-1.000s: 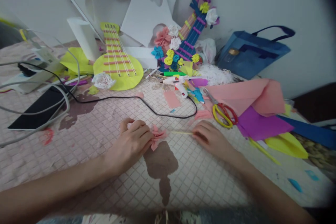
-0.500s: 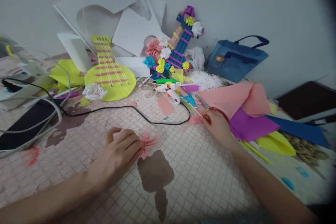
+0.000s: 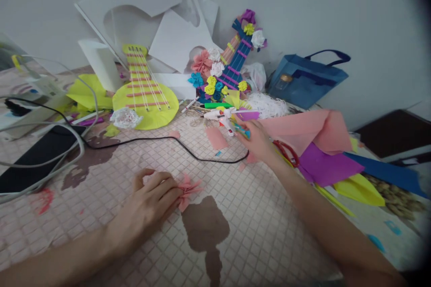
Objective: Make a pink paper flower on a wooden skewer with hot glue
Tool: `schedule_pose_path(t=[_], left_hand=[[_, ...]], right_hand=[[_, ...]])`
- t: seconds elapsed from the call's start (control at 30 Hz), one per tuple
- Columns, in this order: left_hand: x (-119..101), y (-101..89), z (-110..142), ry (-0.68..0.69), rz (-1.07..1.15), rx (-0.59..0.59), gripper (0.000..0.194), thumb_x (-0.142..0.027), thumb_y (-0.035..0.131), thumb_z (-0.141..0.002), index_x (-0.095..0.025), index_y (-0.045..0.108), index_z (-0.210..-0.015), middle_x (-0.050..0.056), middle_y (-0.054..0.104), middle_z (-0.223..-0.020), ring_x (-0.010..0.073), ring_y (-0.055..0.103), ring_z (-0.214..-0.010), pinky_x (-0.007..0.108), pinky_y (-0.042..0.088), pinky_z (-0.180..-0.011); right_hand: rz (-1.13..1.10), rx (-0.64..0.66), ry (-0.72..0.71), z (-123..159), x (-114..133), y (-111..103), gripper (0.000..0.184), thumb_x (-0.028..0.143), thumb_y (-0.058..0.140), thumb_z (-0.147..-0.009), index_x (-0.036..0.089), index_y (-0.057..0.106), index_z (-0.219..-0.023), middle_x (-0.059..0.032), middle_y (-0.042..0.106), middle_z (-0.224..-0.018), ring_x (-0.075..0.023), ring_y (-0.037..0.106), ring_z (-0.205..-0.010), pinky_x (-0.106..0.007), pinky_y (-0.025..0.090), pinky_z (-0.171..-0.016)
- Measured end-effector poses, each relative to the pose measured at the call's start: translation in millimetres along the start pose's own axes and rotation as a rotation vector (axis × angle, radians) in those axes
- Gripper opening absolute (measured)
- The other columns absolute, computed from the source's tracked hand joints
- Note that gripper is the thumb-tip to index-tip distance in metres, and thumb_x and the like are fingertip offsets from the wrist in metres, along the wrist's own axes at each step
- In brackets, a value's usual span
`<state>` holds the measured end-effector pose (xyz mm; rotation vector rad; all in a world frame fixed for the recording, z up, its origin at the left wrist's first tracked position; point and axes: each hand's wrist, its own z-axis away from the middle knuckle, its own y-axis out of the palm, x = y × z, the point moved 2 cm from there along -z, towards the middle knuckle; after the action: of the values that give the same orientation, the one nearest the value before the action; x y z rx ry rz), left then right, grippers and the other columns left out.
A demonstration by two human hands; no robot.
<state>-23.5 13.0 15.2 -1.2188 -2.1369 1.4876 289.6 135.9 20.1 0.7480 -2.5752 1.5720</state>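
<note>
My left hand (image 3: 151, 197) rests low over the table, its fingers closed on a pink paper flower (image 3: 188, 190) whose pointed petals stick out to the right. My right hand (image 3: 257, 139) is stretched out beside the handle of a white glue gun (image 3: 217, 115), fingers extended. Blue paper scraps (image 3: 245, 132) lie around its fingertips, so whether it touches the gun is hard to tell. Red-handled scissors (image 3: 288, 152) lie by my right wrist, partly hidden. A pink paper rectangle (image 3: 216, 138) lies in front of the glue gun.
A black cord (image 3: 198, 158) crosses the table. Behind stand a yellow paper guitar (image 3: 144, 103) and a blue guitar with paper flowers (image 3: 237, 60). Pink paper (image 3: 306, 128), purple paper (image 3: 330, 163) and a blue bag (image 3: 303, 80) are at the right. A power strip (image 3: 33, 116) sits left.
My right hand has moved left and away from me, from the stick and scissors to the glue gun's handle. My left hand keeps the flower in about the same place.
</note>
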Motion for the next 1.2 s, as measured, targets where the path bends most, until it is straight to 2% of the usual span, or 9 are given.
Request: schedule_pose_path(t=[0.07, 0.2, 0.33, 0.47, 0.6, 0.67, 0.83, 0.97, 1.2], left_hand=[[1.7, 0.0, 3.5, 0.009, -0.019, 0.014, 0.025, -0.025, 0.037, -0.098, -0.022, 0.062, -0.096, -0.001, 0.067, -0.092, 0.0193, 0.055, -0.097, 0.043, 0.026, -0.093], [5.7, -0.4, 9.6, 0.027, -0.084, 0.007, 0.022, -0.019, 0.039, -0.097, -0.020, 0.061, -0.099, 0.000, 0.067, -0.095, 0.0195, 0.055, -0.100, 0.044, 0.025, -0.096], [6.5, -1.5, 12.3, 0.094, -0.143, -0.007, 0.019, -0.017, 0.042, -0.094, -0.018, 0.062, -0.096, 0.002, 0.067, -0.093, 0.0213, 0.056, -0.099, 0.043, 0.030, -0.094], [6.6, -0.6, 13.3, 0.109, -0.154, -0.004, 0.020, -0.017, 0.041, -0.095, -0.016, 0.061, -0.097, 0.003, 0.067, -0.093, 0.0214, 0.055, -0.101, 0.043, 0.031, -0.096], [7.2, -0.2, 14.2, 0.132, -0.165, 0.016, 0.021, -0.016, 0.039, -0.096, -0.016, 0.060, -0.099, 0.004, 0.067, -0.097, 0.0214, 0.053, -0.103, 0.042, 0.031, -0.095], [7.5, -0.5, 14.8, 0.145, -0.182, 0.039, 0.022, -0.013, 0.038, -0.095, -0.015, 0.059, -0.100, 0.004, 0.067, -0.099, 0.0207, 0.053, -0.105, 0.040, 0.033, -0.094], [7.6, -1.1, 15.1, 0.134, -0.179, 0.020, 0.018, -0.012, 0.042, -0.094, -0.016, 0.059, -0.101, 0.004, 0.067, -0.098, 0.0201, 0.054, -0.105, 0.038, 0.036, -0.092], [8.2, 0.0, 14.2, 0.105, -0.148, 0.028, 0.016, -0.014, 0.048, -0.092, -0.017, 0.059, -0.104, 0.003, 0.068, -0.100, 0.0206, 0.054, -0.106, 0.039, 0.035, -0.093], [7.3, -0.7, 12.5, 0.123, -0.122, 0.031, 0.018, -0.018, 0.044, -0.094, -0.016, 0.059, -0.106, 0.003, 0.068, -0.102, 0.0198, 0.054, -0.107, 0.037, 0.034, -0.094]], right_hand=[[0.036, 0.001, 0.012, -19.2, 4.8, 13.3, 0.035, 0.036, 0.060, -0.079, 0.017, 0.058, -0.108, -0.0111, 0.059, -0.104, -0.0257, 0.055, -0.096, -0.039, 0.045, -0.080], [0.075, 0.145, 0.056, -44.9, 12.5, 34.4, 0.023, 0.036, 0.063, -0.076, 0.015, 0.062, -0.085, -0.0085, 0.062, -0.084, -0.0234, 0.056, -0.082, -0.033, 0.042, -0.071], [-0.067, 0.182, 0.067, -46.7, 21.2, 32.5, 0.019, 0.033, 0.061, -0.077, 0.014, 0.063, -0.079, -0.0065, 0.063, -0.080, -0.0207, 0.056, -0.078, -0.030, 0.040, -0.067], [-0.296, 0.224, 0.184, -30.0, 31.0, 8.5, 0.027, 0.042, 0.060, -0.078, 0.015, 0.063, -0.079, -0.0036, 0.063, -0.075, -0.0168, 0.055, -0.067, -0.029, 0.040, -0.060], [-0.525, 0.419, 0.222, -1.7, 43.7, -17.8, 0.035, 0.051, 0.059, -0.079, 0.018, 0.060, -0.067, -0.0011, 0.059, -0.061, -0.0152, 0.055, -0.059, -0.028, 0.043, -0.056], [-0.541, 0.455, 0.242, 14.0, 49.2, -29.6, 0.033, 0.053, 0.062, -0.077, 0.019, 0.065, -0.077, -0.0010, 0.062, -0.065, -0.0159, 0.056, -0.058, -0.028, 0.044, -0.051], [-0.572, 0.648, 0.094, 47.0, 71.8, -52.3, 0.025, 0.046, 0.060, -0.082, 0.027, 0.067, -0.096, -0.0010, 0.067, -0.080, -0.0192, 0.061, -0.069, -0.030, 0.049, -0.056], [-0.523, 0.766, 0.025, 61.4, 91.3, -57.4, 0.018, 0.043, 0.058, -0.084, 0.027, 0.064, -0.088, 0.0000, 0.063, -0.074, -0.0172, 0.057, -0.062, -0.029, 0.048, -0.051], [-0.503, 0.795, 0.028, 68.5, 107.5, -44.8, 0.018, 0.041, 0.053, -0.089, 0.023, 0.056, -0.085, 0.0003, 0.061, -0.079, -0.0143, 0.056, -0.067, -0.025, 0.047, -0.059]])
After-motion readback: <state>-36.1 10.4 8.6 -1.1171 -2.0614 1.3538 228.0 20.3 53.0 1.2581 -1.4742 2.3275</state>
